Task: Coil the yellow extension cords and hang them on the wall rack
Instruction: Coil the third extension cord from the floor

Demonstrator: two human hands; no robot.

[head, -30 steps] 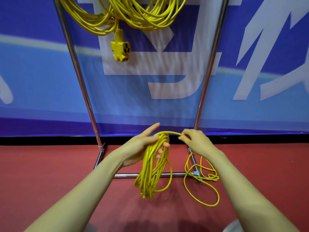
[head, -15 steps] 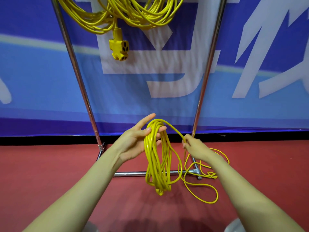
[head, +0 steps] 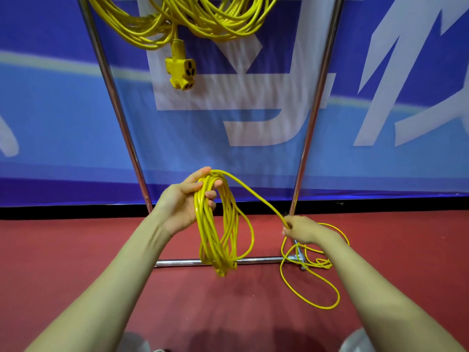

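Observation:
My left hand [head: 185,201] grips the top of a bundle of yellow cord loops [head: 218,235] that hangs down to the rack's bottom bar. One strand runs from the bundle's top down and right to my right hand [head: 302,228], which pinches it low, near the rack's right foot. The loose remainder of the cord [head: 312,280] lies in curls on the red floor under and right of that hand. Two coiled yellow cords [head: 193,19] hang at the top of the metal rack, with a yellow socket block [head: 181,71] dangling below them.
The rack's left post [head: 114,97] and right post [head: 317,97] slant up from a bottom bar [head: 261,260] on the red floor [head: 76,250]. A blue and white banner [head: 380,97] covers the wall behind. My knees show at the lower edge.
My right hand has moved from beside the left hand down and to the right along the cord, drawing a strand out. My left hand has risen a little with the bundle.

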